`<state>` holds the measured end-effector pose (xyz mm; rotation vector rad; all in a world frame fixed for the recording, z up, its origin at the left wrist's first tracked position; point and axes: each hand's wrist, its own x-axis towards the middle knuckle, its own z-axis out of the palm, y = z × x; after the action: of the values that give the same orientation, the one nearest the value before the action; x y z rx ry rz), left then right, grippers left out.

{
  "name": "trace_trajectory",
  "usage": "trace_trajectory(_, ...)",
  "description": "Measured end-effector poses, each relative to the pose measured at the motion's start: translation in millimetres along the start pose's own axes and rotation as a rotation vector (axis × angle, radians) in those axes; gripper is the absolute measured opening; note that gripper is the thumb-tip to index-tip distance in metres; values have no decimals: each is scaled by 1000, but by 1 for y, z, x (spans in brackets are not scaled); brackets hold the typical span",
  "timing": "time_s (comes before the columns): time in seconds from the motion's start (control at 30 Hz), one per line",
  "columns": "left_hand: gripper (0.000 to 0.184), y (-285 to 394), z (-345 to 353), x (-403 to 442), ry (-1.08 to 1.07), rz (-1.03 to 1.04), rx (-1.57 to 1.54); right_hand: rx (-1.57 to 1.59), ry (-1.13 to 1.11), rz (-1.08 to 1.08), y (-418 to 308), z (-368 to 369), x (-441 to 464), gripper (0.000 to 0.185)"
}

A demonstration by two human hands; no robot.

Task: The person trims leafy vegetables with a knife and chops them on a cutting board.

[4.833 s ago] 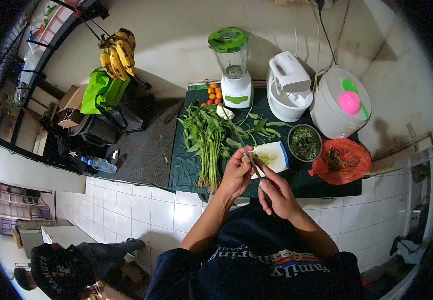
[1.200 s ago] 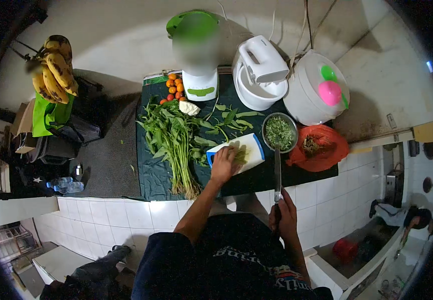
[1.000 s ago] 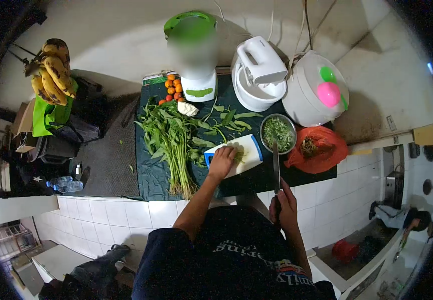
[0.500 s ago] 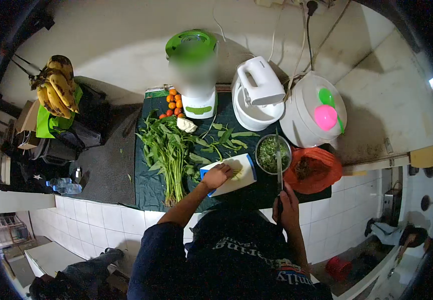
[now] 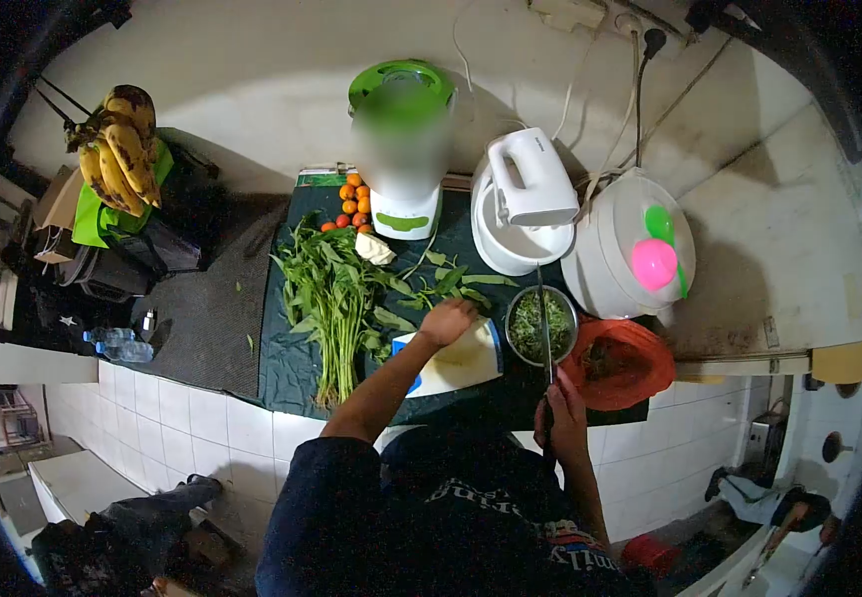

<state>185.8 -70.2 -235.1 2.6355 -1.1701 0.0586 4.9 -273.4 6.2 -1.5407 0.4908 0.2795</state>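
My right hand is wrapped round the handle of a long knife, its blade pointing away over a metal bowl of chopped greens. My left hand is over the far edge of a white cutting board with blue corners, close to loose leafy stems. Its fingers are turned away, so their grip is hidden. Left of the board lies a big bunch of leafy greens. A red plastic bag sits right of the bowl.
Behind stand a green-and-white blender, a white hand mixer on its bowl and a large white container. Orange and red fruits lie beside the blender. Bananas are far left. One person is lower left, another lower right.
My left hand has moved forward from the stems on the board to its far edge. The knife stays in my right hand above the bowl. The view has shifted slightly.
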Motion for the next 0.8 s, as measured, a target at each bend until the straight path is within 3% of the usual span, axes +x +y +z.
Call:
trace_trajectory(0.17, 34, -24, -2, -11, -24, -41, -121, -15, 18, 17, 0, -4, 2, 45)
trace_trajectory(0.27, 34, -24, -16, -25, 114, -209, -291, -35, 18, 41, -3, -1, 5, 46)
trace_trajectory(0.4, 34, -26, -23, -53, 59, -222, -223, -121, -108, 66, 4, -23, 3, 47)
trace_trajectory(0.47, 32, -29, -18, -63, -31, -153, -145, -377, -231, 272, 7, -36, 2, 48)
trace_trajectory(0.53, 30, -36, -14, -68, -60, -149, -124, -502, -272, 320, 19, -41, 2, 50)
trace_trajectory(0.63, 26, -39, -19, -72, -71, -117, -53, -715, -421, 245, 67, -49, 14, 55)
trace_trajectory(0.7, 25, -37, -32, -73, -57, -96, 1, -984, -520, -84, 109, -53, 29, 54)
trace_trajectory(0.8, 22, -37, -53, -69, -34, -68, 10, -1033, -550, -178, 128, -51, 40, 56)
